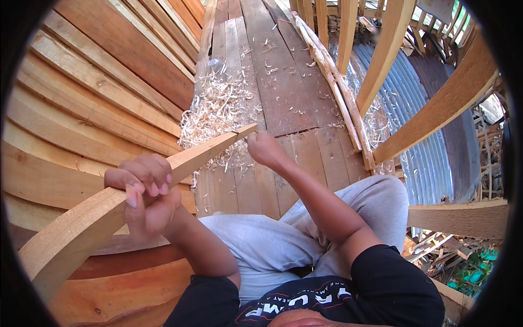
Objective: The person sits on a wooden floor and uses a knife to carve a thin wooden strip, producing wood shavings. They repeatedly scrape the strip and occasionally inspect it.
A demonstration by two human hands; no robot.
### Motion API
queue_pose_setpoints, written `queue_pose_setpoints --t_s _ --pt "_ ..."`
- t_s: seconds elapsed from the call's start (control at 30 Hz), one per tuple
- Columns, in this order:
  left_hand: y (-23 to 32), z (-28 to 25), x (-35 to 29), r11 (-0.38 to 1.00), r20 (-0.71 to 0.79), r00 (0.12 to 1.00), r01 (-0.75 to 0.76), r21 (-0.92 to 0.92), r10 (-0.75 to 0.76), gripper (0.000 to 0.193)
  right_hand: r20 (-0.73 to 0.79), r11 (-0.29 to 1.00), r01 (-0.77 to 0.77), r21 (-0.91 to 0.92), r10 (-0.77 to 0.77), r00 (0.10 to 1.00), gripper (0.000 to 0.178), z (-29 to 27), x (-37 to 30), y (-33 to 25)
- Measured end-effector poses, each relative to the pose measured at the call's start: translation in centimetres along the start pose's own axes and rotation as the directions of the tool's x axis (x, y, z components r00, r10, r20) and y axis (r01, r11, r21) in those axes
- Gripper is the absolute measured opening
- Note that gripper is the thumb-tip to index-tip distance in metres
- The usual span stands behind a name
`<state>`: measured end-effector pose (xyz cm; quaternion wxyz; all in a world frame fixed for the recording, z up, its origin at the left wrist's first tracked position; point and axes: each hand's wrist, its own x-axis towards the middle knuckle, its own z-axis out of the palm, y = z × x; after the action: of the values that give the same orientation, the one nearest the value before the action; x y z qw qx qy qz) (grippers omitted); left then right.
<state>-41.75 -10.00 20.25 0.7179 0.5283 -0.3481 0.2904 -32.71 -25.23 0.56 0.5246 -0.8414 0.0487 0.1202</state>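
A long, pale wooden beam (76,231) runs from the lower left up toward the middle. My left hand (150,188) is closed round it, with the fingertips curled over its top. At the beam's far, narrower end, a thin dark strand (236,132) crosses the wood; I cannot make out whether it is cord or wire. My right hand (265,149) is closed in a fist just right of that end, beside the strand. What sits inside those fingers is hidden.
Curled wood shavings (215,106) are heaped on the plank floor (283,82) beyond the beam. A stacked-plank wall (98,109) rises close on the left. To the right, a rough pole (338,87) edges the floor, with wooden posts (381,54) and corrugated metal sheets (417,120) beyond.
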Motion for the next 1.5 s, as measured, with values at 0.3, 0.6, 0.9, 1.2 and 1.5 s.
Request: queue_pose_setpoints --t_s 0.3,0.6,0.9,1.2,1.5 --pt "-0.7 -0.7 0.6 1.0 -0.298 0.954 0.012 0.022 -0.005 0.019 -0.043 0.998 0.04 0.055 -0.038 0.998 0.053 -1.1 -1.8 -0.1" --pt "-0.4 -1.8 0.5 0.994 -0.361 0.931 0.079 0.078 -0.046 0.026 -0.016 0.978 0.186 -0.094 -0.188 0.982 0.053 0.4 -2.5 -4.0" --pt "-0.4 -0.6 0.2 0.996 -0.253 0.967 0.05 0.077 -0.029 0.027 -0.087 0.973 0.132 -0.187 -0.151 0.985 0.051 0.0 1.4 3.9" --pt "-0.5 -0.9 0.3 0.993 -0.348 0.937 0.06 0.105 -0.02 0.02 -0.154 0.969 0.208 -0.133 -0.228 0.961 0.056 0.6 -1.7 -4.0" --pt "-0.4 -0.4 0.2 0.988 -0.427 0.904 0.086 0.13 -0.023 0.024 -0.044 0.969 0.213 -0.127 -0.22 0.975 0.053 -0.2 -4.8 -5.9"
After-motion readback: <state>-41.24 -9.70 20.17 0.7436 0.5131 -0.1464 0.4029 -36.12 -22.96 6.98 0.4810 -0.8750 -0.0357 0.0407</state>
